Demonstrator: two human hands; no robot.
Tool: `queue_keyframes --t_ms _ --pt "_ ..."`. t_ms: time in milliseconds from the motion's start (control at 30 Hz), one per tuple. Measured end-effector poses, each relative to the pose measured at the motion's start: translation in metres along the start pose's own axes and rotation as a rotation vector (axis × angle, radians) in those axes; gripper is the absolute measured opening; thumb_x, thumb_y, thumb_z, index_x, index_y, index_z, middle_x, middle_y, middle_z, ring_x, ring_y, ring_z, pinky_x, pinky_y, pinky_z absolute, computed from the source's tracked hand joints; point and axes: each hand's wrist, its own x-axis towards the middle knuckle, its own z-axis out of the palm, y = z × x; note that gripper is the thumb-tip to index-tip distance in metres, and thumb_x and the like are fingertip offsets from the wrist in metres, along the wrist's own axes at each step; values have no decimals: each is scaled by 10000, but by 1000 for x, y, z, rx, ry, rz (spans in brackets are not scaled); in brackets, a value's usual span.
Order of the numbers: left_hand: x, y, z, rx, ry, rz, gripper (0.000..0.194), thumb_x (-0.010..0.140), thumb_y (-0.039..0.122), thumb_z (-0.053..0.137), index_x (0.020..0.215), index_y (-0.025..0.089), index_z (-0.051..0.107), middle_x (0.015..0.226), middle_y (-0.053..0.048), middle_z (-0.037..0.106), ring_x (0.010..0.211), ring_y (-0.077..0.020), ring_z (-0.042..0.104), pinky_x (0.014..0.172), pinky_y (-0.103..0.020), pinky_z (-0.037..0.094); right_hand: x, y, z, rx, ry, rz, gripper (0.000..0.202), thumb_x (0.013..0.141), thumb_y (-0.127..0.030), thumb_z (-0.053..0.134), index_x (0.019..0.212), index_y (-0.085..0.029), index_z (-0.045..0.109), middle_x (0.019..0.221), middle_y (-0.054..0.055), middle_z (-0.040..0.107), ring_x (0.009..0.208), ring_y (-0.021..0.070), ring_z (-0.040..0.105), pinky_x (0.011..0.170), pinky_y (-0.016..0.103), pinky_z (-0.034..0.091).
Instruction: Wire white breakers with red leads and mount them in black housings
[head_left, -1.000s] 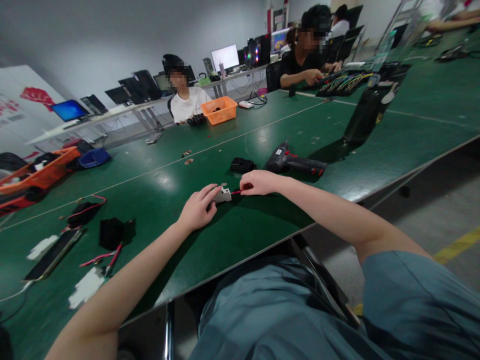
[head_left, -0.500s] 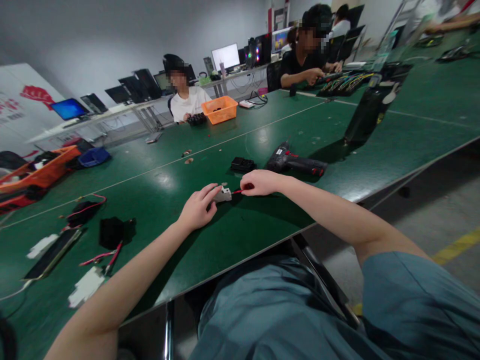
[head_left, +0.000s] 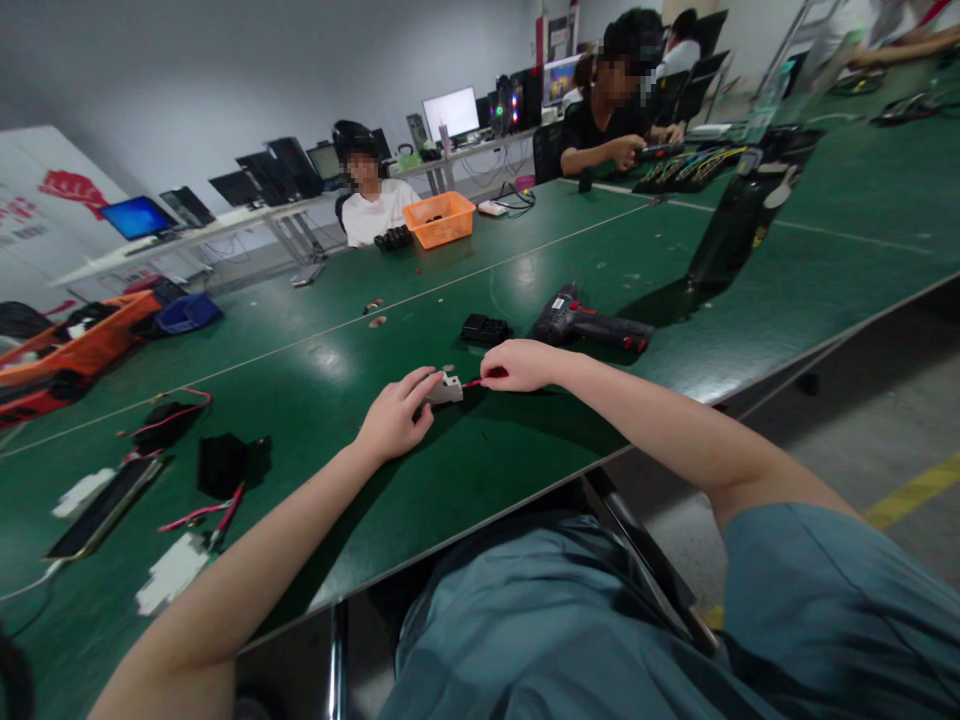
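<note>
My left hand (head_left: 397, 412) rests on the table with its fingers closed around a white circuit breaker (head_left: 449, 389), a small stepped block whose left part the fingers hide. Just to the right, my right hand (head_left: 519, 365) pinches a slim red-and-black screwdriver (head_left: 472, 383). Its light tip points left and meets the right end of the breaker; whether it sits inside a hole cannot be made out. Most of the handle is hidden in my fist. Beyond the right hand lie a black cordless drill (head_left: 574, 318) and a black block (head_left: 486, 328).
At left on the green table (head_left: 315, 300) are a dark flat panel (head_left: 105, 508), white pieces (head_left: 174, 573), a black part (head_left: 223, 465) and red wires. An orange basket (head_left: 441, 222) stands across. A dark upright stand (head_left: 731, 235) is at right. Two co-workers sit opposite.
My hands, the breaker and the screwdriver hold nearly the same place. Across the table, the co-worker in white has shifted slightly, with the head turned more forward.
</note>
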Motion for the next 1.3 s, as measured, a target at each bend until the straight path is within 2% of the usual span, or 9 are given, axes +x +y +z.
queue_keyframes --t_ms 400,533,667,733,800,933,1100,1300 --pt "0 -1 1 -3 -2 -3 618 898 177 474 1498 276 369 1474 -98 474 1293 -270 520 1020 -434 483 3 -2 7 -23 33 32 312 965 -421 531 926 -192 739 888 60 737 758 173 623 627 267 341" --pt "0 -1 1 -10 6 2 616 899 177 475 1497 284 372 1474 -93 473 1292 -263 520 1016 -423 485 3 -2 -1 -76 151 127 444 1023 -423 397 869 -161 720 872 82 724 763 183 616 642 283 329" --pt "0 -1 2 -9 5 1 628 895 175 477 1503 287 362 1477 -93 471 1286 -268 525 1015 -432 487 0 -1 -9 -76 263 174 428 1024 -372 388 847 -146 706 855 82 711 747 177 601 648 285 330" --pt "0 -2 2 -10 2 0 634 894 175 478 1506 288 356 1477 -95 470 1285 -271 525 1017 -437 486 0 -1 -8 -40 230 124 361 988 -408 476 885 -151 708 863 75 706 742 172 594 639 274 337" --pt "0 -2 2 -10 0 -1 635 894 175 479 1506 289 354 1476 -96 471 1285 -272 525 1019 -438 486 -1 0 -5 5 143 48 303 918 -445 596 936 -164 710 885 68 705 750 168 596 627 259 348" --pt "0 -1 1 -9 3 -3 630 894 175 478 1503 288 359 1474 -97 473 1278 -273 529 1012 -437 489 2 0 4 76 7 15 214 864 -374 674 955 -183 709 855 39 706 720 147 605 596 236 355" --pt "0 0 0 -16 4 -7 625 893 173 474 1500 283 368 1474 -97 473 1275 -271 530 1008 -436 489 2 -1 5 88 -19 60 141 845 -284 662 935 -189 715 826 27 716 697 138 614 584 233 358" --pt "0 0 -1 -19 2 -7 627 893 175 472 1502 283 365 1477 -102 471 1280 -274 525 997 -434 491 0 -2 0 59 -23 51 131 831 -250 649 915 -192 731 841 28 730 706 148 620 585 242 355"
